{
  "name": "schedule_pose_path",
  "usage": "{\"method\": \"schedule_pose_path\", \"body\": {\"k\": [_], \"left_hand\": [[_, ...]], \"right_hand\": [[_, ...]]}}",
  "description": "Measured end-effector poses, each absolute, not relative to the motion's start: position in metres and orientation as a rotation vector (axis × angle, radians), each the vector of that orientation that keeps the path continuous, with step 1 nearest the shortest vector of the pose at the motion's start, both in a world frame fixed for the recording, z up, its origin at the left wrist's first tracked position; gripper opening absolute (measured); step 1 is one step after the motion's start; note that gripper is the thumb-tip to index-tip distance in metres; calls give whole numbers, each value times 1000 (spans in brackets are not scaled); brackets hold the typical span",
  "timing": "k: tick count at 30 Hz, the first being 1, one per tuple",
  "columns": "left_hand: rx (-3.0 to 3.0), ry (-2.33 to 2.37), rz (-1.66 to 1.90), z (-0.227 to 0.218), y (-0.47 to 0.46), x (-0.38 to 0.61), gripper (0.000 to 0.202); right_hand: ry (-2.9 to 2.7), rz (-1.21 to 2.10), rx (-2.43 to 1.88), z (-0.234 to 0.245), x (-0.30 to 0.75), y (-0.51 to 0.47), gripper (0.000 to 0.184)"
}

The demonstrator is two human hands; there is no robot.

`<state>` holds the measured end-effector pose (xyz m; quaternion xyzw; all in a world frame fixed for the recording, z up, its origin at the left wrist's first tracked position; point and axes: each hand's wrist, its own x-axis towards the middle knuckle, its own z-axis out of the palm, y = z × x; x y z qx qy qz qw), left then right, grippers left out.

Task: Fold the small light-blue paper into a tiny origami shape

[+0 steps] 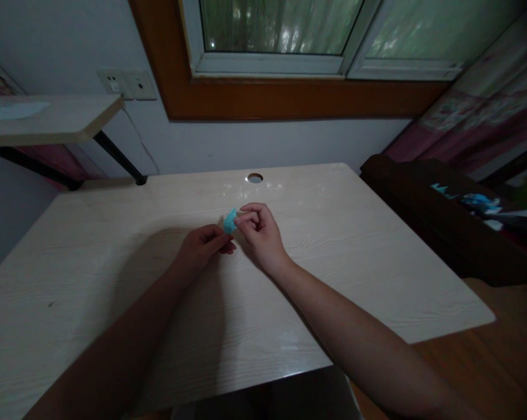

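Observation:
Between my two hands, over the middle of the desk (pixel 316 280), is a small folded piece of turquoise paper (pixel 229 221). My left hand (pixel 206 242) pinches its lower edge between thumb and fingers. From the right, my right hand (pixel 261 233) grips the paper's side with thumb and index finger, its other fingers curled. The paper comes to a point at its upper right. Its exact folded shape is too small to make out, and the fingertips cover part of it.
A round cable hole (pixel 255 178) lies near the desk's back edge. At the left a raised shelf (pixel 49 125) stands on black legs. Wall sockets (pixel 127 84) and a window (pixel 281 58) are behind. Several blue paper pieces (pixel 481 203) rest on dark furniture (pixel 438 224) at the right.

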<state>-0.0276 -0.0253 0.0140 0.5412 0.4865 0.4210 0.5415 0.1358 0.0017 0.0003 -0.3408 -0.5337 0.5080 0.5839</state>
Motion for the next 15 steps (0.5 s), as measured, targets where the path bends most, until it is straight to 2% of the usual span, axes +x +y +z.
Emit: {"method": "schedule_pose_path", "body": {"k": [9,15], "left_hand": [[1248,1144,1060,16,-26,-26,24],[1256,1132,1006,15,-26,-25,23]], "right_hand": [[-1250,1344,-742,-4,133,4,45],[-1203,1369,-741,5,134,-1,38]]}}
